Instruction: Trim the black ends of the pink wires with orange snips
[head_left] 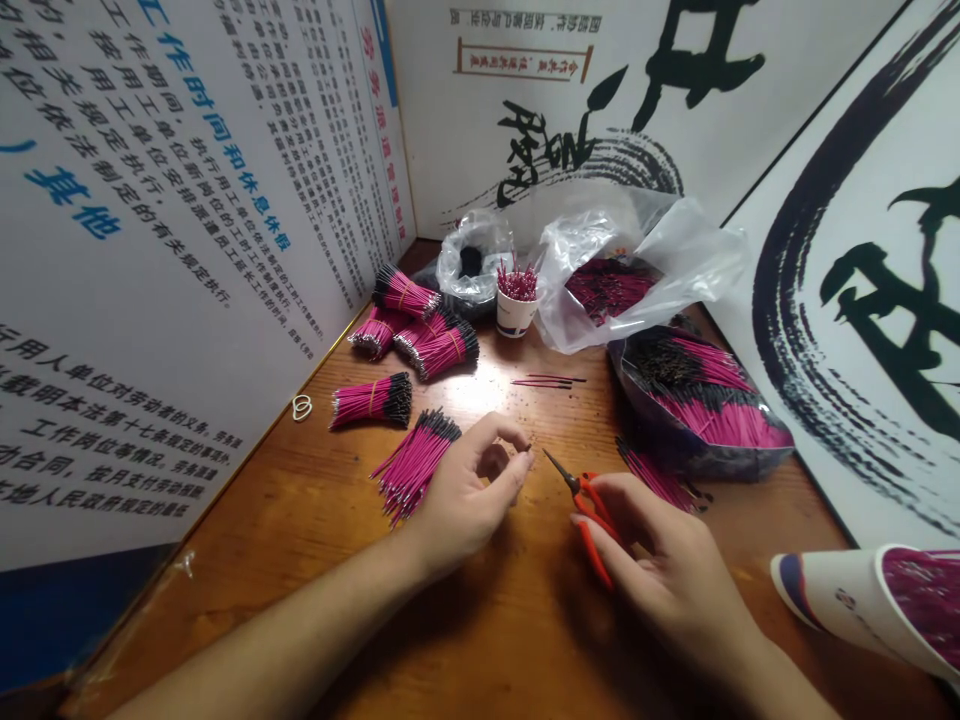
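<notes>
My left hand [476,490] is pinched at the middle of the wooden table [480,640], thumb and forefinger together on something too small to make out. To its right, my right hand [660,560] holds red-handled scissors [592,515], their dark pointed tips directed up and left towards the left fingertips, a short gap apart. A loose pile of magenta wires with black ends [420,460] lies beside my left hand. A few single wires [547,381] lie beyond the hands. More magenta wires [656,478] lie beyond my right hand, next to a dark open bag [701,400].
Banded wire bundles [371,402] sit at the left, near white rings [301,407]. At the back stand a paper cup of wires [516,310], a clear bag [555,290] and a plastic-lined container [472,265]. A large cup [847,590] lies tilted at the right. Printed panels [172,250] border the table.
</notes>
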